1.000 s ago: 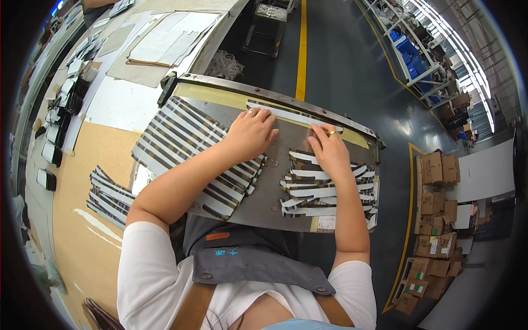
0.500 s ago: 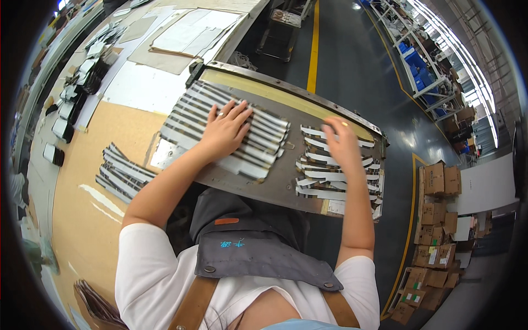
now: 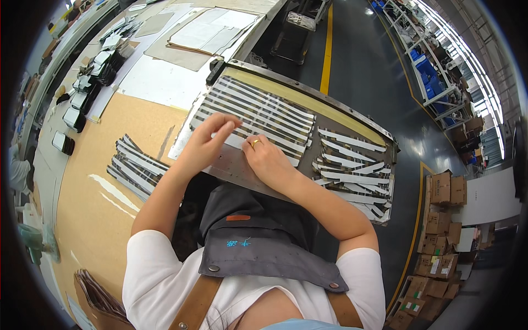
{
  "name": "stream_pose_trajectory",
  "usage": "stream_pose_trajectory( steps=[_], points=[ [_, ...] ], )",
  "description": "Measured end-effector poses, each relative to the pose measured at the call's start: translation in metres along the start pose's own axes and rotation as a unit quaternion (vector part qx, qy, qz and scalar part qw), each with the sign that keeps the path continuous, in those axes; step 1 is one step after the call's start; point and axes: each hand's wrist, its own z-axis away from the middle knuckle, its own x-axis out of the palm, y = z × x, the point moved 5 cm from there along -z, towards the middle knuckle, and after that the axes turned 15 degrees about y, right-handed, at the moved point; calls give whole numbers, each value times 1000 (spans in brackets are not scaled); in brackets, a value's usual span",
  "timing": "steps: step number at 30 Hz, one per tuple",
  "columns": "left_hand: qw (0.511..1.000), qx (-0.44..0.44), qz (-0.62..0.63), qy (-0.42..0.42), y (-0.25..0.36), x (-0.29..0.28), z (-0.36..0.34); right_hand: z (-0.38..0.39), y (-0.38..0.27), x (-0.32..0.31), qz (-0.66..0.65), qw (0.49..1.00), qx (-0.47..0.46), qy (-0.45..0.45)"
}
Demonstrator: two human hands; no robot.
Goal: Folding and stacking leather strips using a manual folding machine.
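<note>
Rows of white-and-dark strips [image 3: 269, 113] lie side by side on a metal plate [image 3: 234, 168] in front of me. Over their near left part is my left hand [image 3: 206, 143], its fingers curled in toward the thumb. Close to it, at the near edge of the rows, my right hand [image 3: 268, 163], with a ring on one finger, has its fingertips drawn together. Whatever is between the fingers of either hand is too small or hidden to make out. A looser pile of pale strips [image 3: 352, 177] lies crisscrossed on the plate's right end.
Another bundle of strips [image 3: 136, 168] rests on the tan board [image 3: 88, 203] at left. Farther back are white sheets [image 3: 214, 33] and stacks of dark, white-topped pieces [image 3: 102, 69]. A metal rail [image 3: 324, 93] edges the plate's far side. Cardboard boxes [image 3: 437, 223] stand at far right.
My right hand has come left from the loose strip pile to the near edge of the rows. My left hand has lifted off the strips and drawn back, fingers curling. The view has shifted slightly.
</note>
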Motion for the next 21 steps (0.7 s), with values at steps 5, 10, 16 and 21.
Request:
stream_pose_trajectory(
  steps=[5, 10, 16, 21],
  points=[
    [992, 104, -62, -34, 14, 9, 26, -6, 2, 3, -1, 1000, -15, 5],
    [990, 87, -96, -54, 17, 11, 43, -7, 17, 7, -84, 995, 35, 28],
    [986, 79, -100, -111, 14, 20, 59, -8, 7, 4, -84, 993, 35, 74],
    [981, 110, -77, -138, 16, 29, 66, -11, 1, 12, -27, 999, 9, -25]
  ],
)
